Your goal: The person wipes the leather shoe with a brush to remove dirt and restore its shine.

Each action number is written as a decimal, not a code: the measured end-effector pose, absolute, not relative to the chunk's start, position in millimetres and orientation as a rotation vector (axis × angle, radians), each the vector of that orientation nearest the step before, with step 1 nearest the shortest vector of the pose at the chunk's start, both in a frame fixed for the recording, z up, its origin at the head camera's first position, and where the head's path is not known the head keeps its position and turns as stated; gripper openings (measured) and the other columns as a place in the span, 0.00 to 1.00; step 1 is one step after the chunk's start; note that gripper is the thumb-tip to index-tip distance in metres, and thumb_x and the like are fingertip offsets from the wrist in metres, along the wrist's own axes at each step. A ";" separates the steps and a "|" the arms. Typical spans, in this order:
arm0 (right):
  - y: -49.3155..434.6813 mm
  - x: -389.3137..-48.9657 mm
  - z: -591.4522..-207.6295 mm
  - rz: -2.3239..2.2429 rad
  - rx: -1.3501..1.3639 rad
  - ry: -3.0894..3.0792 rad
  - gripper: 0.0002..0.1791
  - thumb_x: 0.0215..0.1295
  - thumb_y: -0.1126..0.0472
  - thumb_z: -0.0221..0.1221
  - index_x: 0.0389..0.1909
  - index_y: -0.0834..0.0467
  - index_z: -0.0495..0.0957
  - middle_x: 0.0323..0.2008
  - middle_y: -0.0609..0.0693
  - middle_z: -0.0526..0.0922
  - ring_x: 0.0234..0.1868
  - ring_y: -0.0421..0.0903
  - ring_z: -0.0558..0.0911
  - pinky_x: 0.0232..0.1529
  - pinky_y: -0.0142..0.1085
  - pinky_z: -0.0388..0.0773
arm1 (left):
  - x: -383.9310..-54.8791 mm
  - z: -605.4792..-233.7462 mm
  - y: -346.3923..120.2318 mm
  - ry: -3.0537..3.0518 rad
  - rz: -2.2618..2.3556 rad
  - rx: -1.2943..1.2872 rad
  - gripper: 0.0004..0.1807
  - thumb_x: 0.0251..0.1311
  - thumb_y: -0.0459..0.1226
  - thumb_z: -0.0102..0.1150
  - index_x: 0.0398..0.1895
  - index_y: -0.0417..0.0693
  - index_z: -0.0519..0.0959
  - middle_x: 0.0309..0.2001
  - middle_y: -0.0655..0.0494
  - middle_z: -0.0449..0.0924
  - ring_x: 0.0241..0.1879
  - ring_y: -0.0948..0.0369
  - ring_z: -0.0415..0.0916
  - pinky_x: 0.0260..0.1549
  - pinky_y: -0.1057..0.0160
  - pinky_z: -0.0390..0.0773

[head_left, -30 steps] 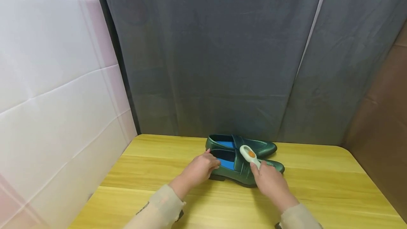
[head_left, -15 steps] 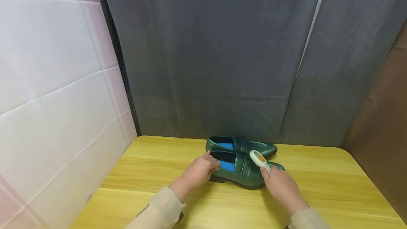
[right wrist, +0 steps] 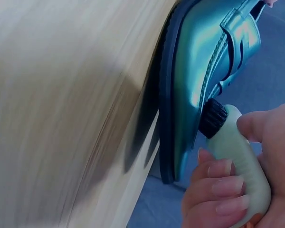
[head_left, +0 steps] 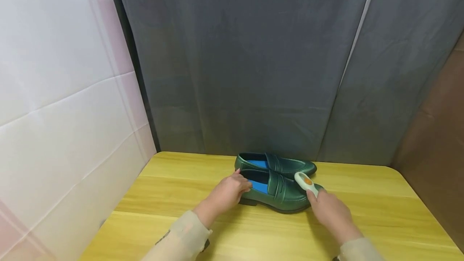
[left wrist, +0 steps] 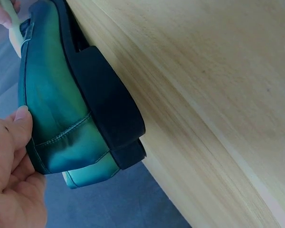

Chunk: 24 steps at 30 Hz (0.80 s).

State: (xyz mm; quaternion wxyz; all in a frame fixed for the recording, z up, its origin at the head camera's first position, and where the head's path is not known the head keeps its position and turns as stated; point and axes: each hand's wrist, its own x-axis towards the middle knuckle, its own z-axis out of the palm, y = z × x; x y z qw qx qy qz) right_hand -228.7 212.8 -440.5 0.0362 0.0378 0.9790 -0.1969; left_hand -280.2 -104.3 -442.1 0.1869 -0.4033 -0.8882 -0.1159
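Observation:
Two dark green loafers with blue insoles stand side by side, toes to the right. My left hand (head_left: 228,191) pinches the heel collar of the near loafer (head_left: 280,200), thumb on its outer side in the left wrist view. My right hand (head_left: 330,211) grips a pale green brush (head_left: 303,180) with an orange spot on its back. In the right wrist view, its black bristles (right wrist: 213,118) meet the upper of the near loafer towards the toe. The far loafer (head_left: 291,165) stands close behind, partly hidden by the near one.
The loafers are near the back edge of a yellow wood-grain table (head_left: 174,196). A dark grey curtain (head_left: 235,71) hangs directly behind it. White panelled cloth (head_left: 65,92) borders the left side, and a brown surface (head_left: 435,132) the right.
My right hand has moved the brush rightward along the near loafer, from the strap to the toe. The left hand keeps its hold at the heel, and both loafers stay in place.

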 end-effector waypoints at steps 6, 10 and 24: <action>223.3 -227.0 -438.3 -0.616 0.140 3.003 0.37 0.78 0.38 0.41 0.52 0.73 0.71 0.35 0.63 0.82 0.30 0.53 0.78 0.24 0.46 0.72 | -281.3 -441.4 -104.0 -2.525 -0.322 -1.132 0.08 0.63 0.29 0.65 0.40 0.49 0.87 0.29 0.61 0.83 0.34 0.66 0.80 0.68 0.49 0.71; 231.0 -225.5 -436.9 -0.624 0.157 3.006 0.36 0.77 0.37 0.41 0.47 0.71 0.71 0.31 0.59 0.79 0.28 0.53 0.77 0.23 0.45 0.71 | -281.2 -441.6 -104.0 -2.530 -0.319 -1.126 0.07 0.63 0.29 0.65 0.40 0.49 0.87 0.29 0.61 0.83 0.35 0.66 0.80 0.68 0.48 0.71; 242.7 -218.8 -436.6 -0.649 0.187 2.992 0.38 0.77 0.36 0.40 0.49 0.71 0.70 0.29 0.58 0.77 0.27 0.52 0.74 0.24 0.43 0.69 | -279.5 -440.4 -103.1 -2.526 -0.305 -1.121 0.09 0.63 0.27 0.65 0.40 0.49 0.88 0.30 0.61 0.84 0.36 0.65 0.81 0.68 0.49 0.70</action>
